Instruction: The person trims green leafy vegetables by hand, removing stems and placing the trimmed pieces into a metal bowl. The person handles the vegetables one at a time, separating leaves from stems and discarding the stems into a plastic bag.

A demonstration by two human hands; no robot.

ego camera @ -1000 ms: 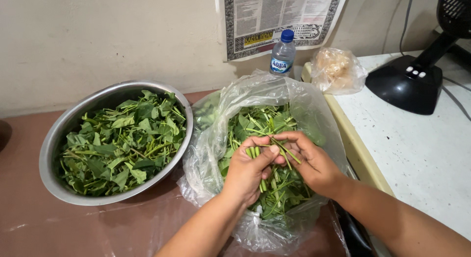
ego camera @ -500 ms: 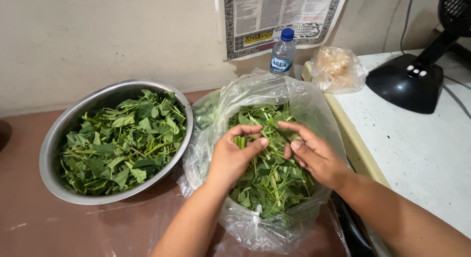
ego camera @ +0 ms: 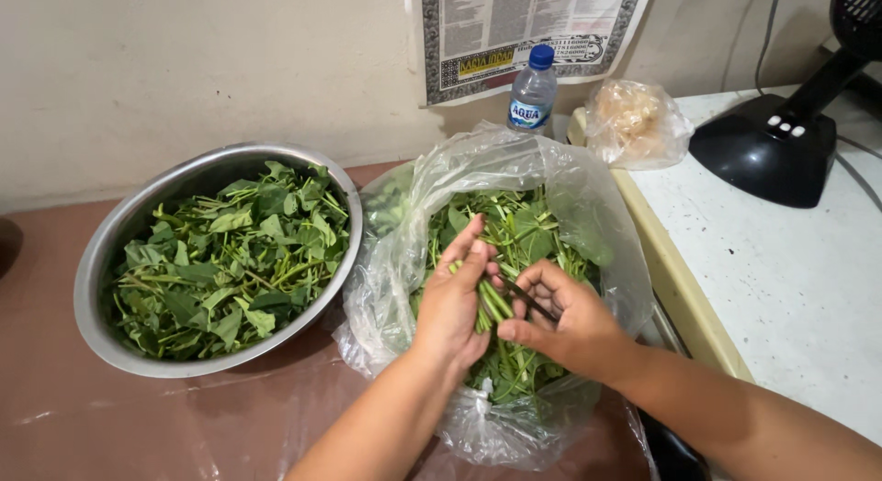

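Note:
A clear plastic bag (ego camera: pixel 413 233) full of green leafy stems (ego camera: pixel 519 228) lies open in front of me. Both hands are inside its mouth. My left hand (ego camera: pixel 455 302) grips a small bunch of pale green stalks. My right hand (ego camera: pixel 565 320) pinches the same stalks from the right, fingers curled around them. To the left stands a round steel bowl (ego camera: pixel 96 288) heaped with plucked green leaves (ego camera: pixel 230 256).
A small water bottle (ego camera: pixel 533 90) with a blue cap stands against the wall behind the bag. On the white counter (ego camera: pixel 781 270) at the right lie a clear bag of pale food (ego camera: pixel 634 123) and a black fan base (ego camera: pixel 781 146). A printed sheet (ego camera: pixel 514 26) hangs on the wall.
My hands parted over the bag half a second ago, then came back together lower down on a bunch of stalks.

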